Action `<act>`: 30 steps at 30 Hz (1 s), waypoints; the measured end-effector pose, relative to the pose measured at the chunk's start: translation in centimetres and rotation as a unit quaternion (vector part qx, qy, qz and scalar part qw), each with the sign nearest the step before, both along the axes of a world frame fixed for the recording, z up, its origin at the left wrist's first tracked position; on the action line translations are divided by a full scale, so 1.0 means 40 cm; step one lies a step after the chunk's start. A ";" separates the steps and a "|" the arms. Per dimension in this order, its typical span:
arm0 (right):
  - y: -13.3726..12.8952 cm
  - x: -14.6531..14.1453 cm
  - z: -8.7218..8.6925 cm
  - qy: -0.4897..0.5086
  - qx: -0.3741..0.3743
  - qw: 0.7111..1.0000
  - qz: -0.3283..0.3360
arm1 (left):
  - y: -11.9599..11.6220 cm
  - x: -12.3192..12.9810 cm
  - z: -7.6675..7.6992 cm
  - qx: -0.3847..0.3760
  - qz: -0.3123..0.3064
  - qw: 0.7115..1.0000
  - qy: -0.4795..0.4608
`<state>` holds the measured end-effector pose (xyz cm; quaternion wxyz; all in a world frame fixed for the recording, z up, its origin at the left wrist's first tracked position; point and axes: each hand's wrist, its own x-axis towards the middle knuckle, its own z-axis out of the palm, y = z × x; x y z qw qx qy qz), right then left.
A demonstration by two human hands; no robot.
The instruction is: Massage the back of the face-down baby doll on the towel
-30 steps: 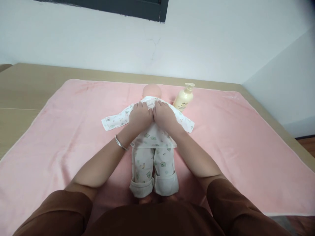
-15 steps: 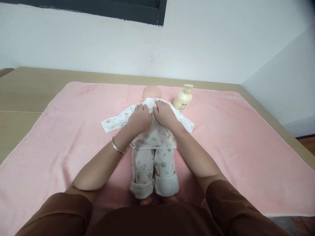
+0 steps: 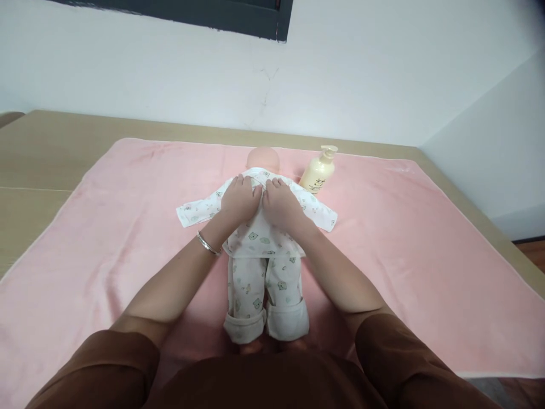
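Note:
A baby doll (image 3: 263, 158) lies on the pink blanket with its head away from me and its feet close to my body. It wears a white patterned top (image 3: 259, 241) with sleeves spread to both sides, and matching trousers (image 3: 249, 287) with rolled cuffs. My left hand (image 3: 240, 200) rests on the upper left part of the top, fingers laid over the cloth. Beside it, my right hand (image 3: 281, 201) lies on the upper right part, likewise with fingers resting flat. The thumbs are near each other at the middle. Neither hand grips anything visible.
A cream pump bottle (image 3: 318, 172) stands on the pink blanket (image 3: 404, 255), just beyond the doll's right-hand sleeve. Under the blanket is a wooden table (image 3: 51, 147), set against a white wall (image 3: 179, 79). A dark frame (image 3: 238, 20) is on the wall above.
Both hands have shifted slightly on the doll's top, with the fingers drawn a little back toward me. The doll and bottle have stayed in place.

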<state>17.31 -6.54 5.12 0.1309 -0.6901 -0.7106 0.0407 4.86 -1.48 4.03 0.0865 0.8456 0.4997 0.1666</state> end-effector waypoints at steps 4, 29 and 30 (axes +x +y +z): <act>0.038 0.056 0.004 0.048 -0.017 0.999 0.003 | -0.064 0.007 0.029 0.036 -0.045 0.996 0.063; 0.018 0.023 -0.001 0.054 0.012 0.998 -0.022 | -0.029 -0.002 0.041 -0.013 -0.034 0.998 0.058; 0.007 0.012 0.005 0.048 0.011 0.998 -0.024 | -0.012 -0.006 0.030 -0.009 -0.033 0.999 0.039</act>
